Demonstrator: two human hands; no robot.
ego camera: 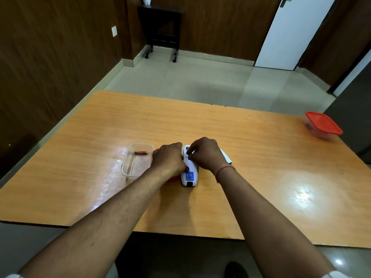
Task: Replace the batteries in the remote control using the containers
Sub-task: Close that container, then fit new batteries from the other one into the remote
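Note:
A white remote control (189,175) lies back-up on the wooden table (261,157), a blue label near its close end. My left hand (169,159) grips its left side. My right hand (206,155) rests over its far half, fingertips pinched at the open battery bay; what they hold is hidden. An open clear container (130,169) sits to the left with one red battery (141,152) inside. A red lid (172,179) peeks out under my left wrist. The white battery cover (227,157) lies behind my right hand.
A second clear container with a red lid (323,124) stands on the table's far right corner. Beyond the table are a tiled floor, a dark side table (160,27) and a white door (291,33).

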